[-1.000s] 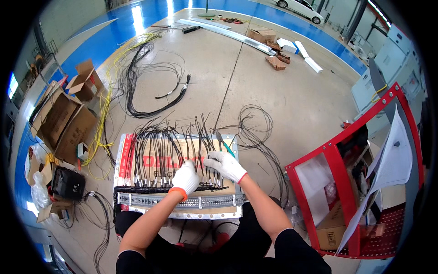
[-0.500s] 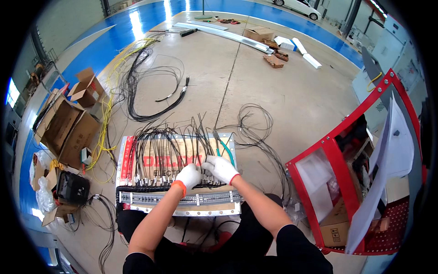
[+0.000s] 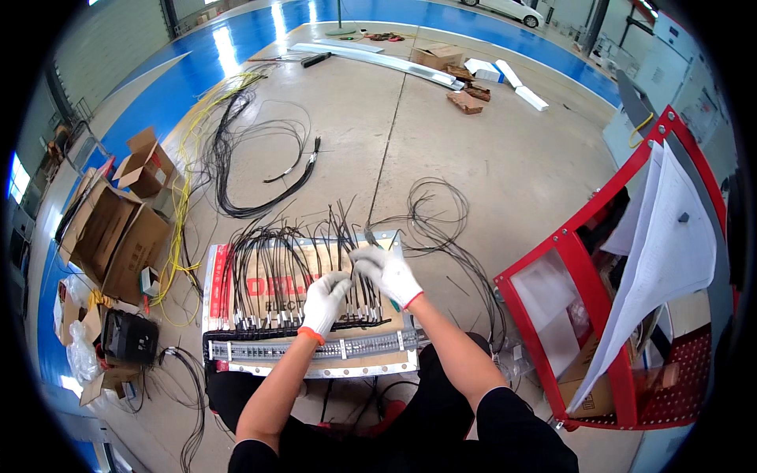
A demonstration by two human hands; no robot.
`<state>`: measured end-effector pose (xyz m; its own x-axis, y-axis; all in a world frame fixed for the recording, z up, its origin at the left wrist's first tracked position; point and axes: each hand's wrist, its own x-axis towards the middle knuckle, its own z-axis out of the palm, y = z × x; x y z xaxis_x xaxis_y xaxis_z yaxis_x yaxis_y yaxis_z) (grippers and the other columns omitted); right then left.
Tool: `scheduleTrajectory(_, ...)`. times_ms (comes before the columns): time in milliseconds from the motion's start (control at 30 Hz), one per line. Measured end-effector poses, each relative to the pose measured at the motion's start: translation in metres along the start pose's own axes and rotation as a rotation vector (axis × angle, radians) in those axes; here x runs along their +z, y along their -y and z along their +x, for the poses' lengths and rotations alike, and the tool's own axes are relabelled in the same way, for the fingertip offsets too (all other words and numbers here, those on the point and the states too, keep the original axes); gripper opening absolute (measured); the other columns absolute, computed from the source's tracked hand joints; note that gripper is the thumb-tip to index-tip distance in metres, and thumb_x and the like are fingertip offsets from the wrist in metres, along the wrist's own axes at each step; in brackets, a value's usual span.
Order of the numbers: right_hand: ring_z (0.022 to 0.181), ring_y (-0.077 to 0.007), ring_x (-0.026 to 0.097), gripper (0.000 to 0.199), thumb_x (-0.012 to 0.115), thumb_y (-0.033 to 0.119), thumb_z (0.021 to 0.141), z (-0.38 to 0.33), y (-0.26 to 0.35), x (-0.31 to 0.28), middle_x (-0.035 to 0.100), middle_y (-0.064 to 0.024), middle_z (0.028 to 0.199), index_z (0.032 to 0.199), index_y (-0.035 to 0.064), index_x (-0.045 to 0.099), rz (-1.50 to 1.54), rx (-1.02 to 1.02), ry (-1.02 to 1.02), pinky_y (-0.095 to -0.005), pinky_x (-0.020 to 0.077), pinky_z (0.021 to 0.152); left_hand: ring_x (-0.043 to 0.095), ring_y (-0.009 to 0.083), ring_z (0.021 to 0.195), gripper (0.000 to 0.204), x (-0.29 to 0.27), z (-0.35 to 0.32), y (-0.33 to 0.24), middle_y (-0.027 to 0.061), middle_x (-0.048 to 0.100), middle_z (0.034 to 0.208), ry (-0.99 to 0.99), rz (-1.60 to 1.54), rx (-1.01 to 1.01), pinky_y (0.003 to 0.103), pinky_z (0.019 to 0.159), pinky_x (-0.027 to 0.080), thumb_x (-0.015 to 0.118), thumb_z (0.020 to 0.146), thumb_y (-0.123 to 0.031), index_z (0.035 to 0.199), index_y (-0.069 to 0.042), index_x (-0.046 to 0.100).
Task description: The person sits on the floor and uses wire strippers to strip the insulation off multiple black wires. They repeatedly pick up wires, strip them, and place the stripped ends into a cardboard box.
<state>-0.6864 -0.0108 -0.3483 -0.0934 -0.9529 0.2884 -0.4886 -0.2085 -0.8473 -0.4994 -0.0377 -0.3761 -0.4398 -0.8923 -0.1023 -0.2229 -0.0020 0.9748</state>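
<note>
Several thin black wires (image 3: 272,276) fan up from a black bundled harness (image 3: 284,329) on a cardboard-covered board (image 3: 217,288). Pale sleeves sit near the wires' lower ends. My left hand (image 3: 326,303), in a white glove with an orange cuff, is closed on a black wire at the row's right part. Just right of it and a little higher, my right hand (image 3: 390,277), also gloved, has its fingers bent round the upper part of a black wire. The fingertips are small and partly hidden. Teal-handled pliers lie mostly hidden under my right hand. A grey slotted strip (image 3: 276,348) runs along the board's near edge.
Coiled black cables (image 3: 225,173) and yellow cables (image 3: 185,197) lie on the floor beyond the board. Cardboard boxes (image 3: 118,236) and a black case (image 3: 128,337) stand at left. A red-framed rack (image 3: 595,315) with paper sheets (image 3: 666,236) stands close on my right.
My right hand has risen and moved slightly away from the harness, now covering most of the pliers. My left hand has moved up a little along the wires. The view has shifted slightly.
</note>
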Motion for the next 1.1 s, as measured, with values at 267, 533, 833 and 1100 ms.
scheduleTrajectory(267, 0.117, -0.0441, 0.053, 0.071, 0.073, 0.019, 0.075, -0.014, -0.019, -0.007, 0.052, -0.0284, 0.126, 0.138, -0.0002, 0.045, -0.865, 0.402, 0.247, -0.0493, 0.0498, 0.094, 0.065, 0.0162, 0.090, 0.032, 0.014, 0.011, 0.008, 0.0101, 0.068, 0.105, -0.192, 0.125, 0.009, 0.030, 0.081, 0.053, 0.065, 0.094, -0.021, 0.117, 0.001, 0.060)
scheduleTrajectory(533, 0.107, -0.0376, 0.061, 0.056, 0.067, 0.025, 0.076, -0.031, -0.016, -0.048, 0.061, -0.0278, 0.107, 0.124, 0.0003, 0.052, -0.291, 0.522, 0.100, -0.0467, 0.0489, 0.092, 0.057, 0.0087, 0.068, 0.025, 0.022, 0.010, -0.006, 0.0030, 0.066, 0.078, -0.084, -0.159, -0.172, 0.025, 0.061, 0.046, 0.062, 0.097, -0.023, 0.110, -0.003, 0.070)
scheduleTrajectory(833, 0.070, -0.0154, 0.057, 0.041, 0.073, 0.040, 0.086, -0.056, 0.050, -0.066, 0.064, -0.0037, 0.080, 0.096, 0.0018, 0.065, -0.309, 0.569, 0.161, -0.0339, 0.0481, 0.065, 0.053, 0.0065, 0.068, 0.026, 0.016, 0.007, -0.002, -0.0009, 0.065, 0.079, -0.011, -0.504, -0.112, 0.023, 0.064, 0.044, 0.052, 0.102, -0.022, 0.112, -0.004, 0.068)
scheduleTrajectory(1100, 0.077, -0.0328, 0.064, 0.031, 0.068, 0.032, 0.088, -0.025, 0.055, -0.058, 0.067, -0.0183, 0.084, 0.098, 0.0036, 0.065, -0.289, 0.466, 0.295, -0.0430, 0.0484, 0.071, 0.052, 0.0054, 0.067, 0.026, 0.013, 0.005, -0.001, -0.0031, 0.060, 0.076, -0.008, -0.514, -0.093, 0.021, 0.059, 0.041, 0.052, 0.102, -0.024, 0.110, -0.005, 0.068)
